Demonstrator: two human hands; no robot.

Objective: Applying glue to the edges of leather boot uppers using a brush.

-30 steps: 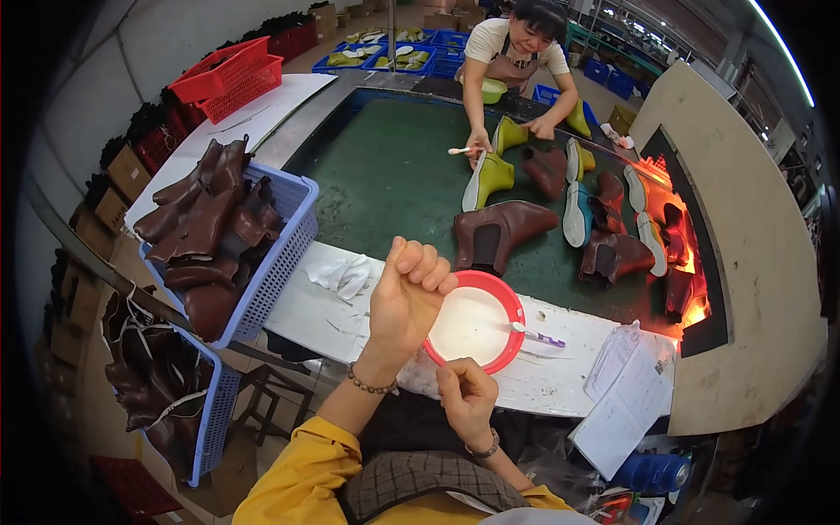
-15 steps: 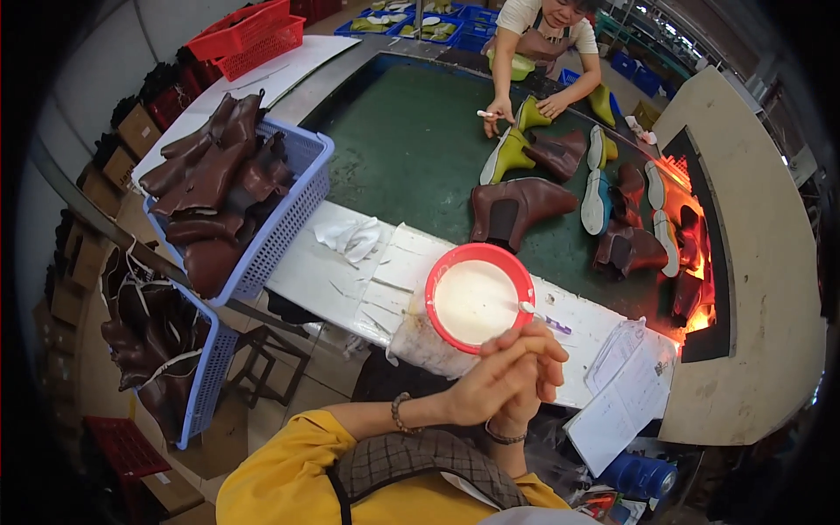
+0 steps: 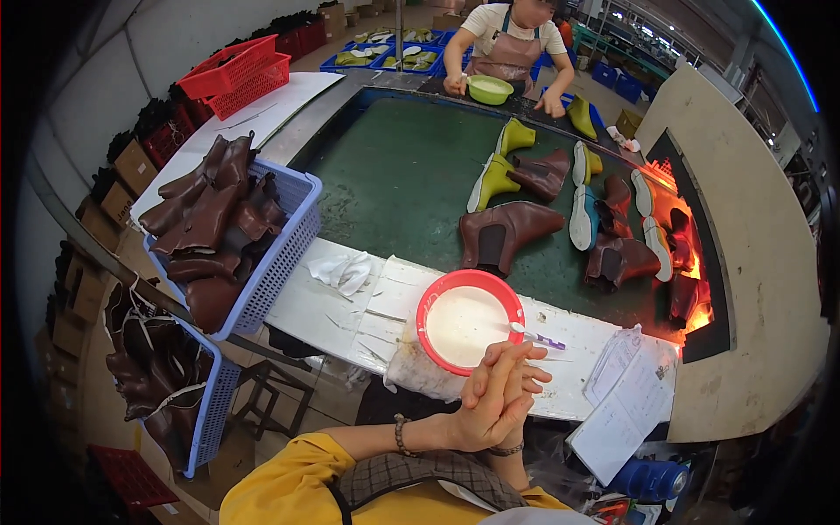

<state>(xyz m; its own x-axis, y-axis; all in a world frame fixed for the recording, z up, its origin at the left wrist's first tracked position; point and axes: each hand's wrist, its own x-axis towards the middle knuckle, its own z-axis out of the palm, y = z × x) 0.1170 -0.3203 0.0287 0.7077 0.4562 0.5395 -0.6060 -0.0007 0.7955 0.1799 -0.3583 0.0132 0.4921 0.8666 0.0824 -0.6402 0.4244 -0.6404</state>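
Note:
My left hand (image 3: 483, 411) and my right hand (image 3: 523, 378) are clasped together, fingers laced, just in front of the red bowl (image 3: 423, 308). No tool shows in them, though the space between the palms is hidden. White liquid (image 3: 468, 322) fills much of the bowl. A brush with a purple-and-white handle (image 3: 549, 342) rests across its right rim, close to my fingertips. Beyond the bowl, a brown ankle boot (image 3: 516, 229) with a dark elastic panel lies on its side on the green conveyor belt (image 3: 394, 175).
Yellow-green soles (image 3: 493, 182) and more brown boots (image 3: 621, 261) lie toward a glowing heater opening (image 3: 696, 293) at right. Blue baskets (image 3: 293, 236) of brown uppers stand left. Papers (image 3: 634, 394) lie at the front right. Across the belt, a person holds a green bowl (image 3: 488, 89).
My clasped hands have shifted slightly, their fingers now laced more upright. The person opposite has moved back from the soles, put a hand on the green bowl. The whole view has tilted up.

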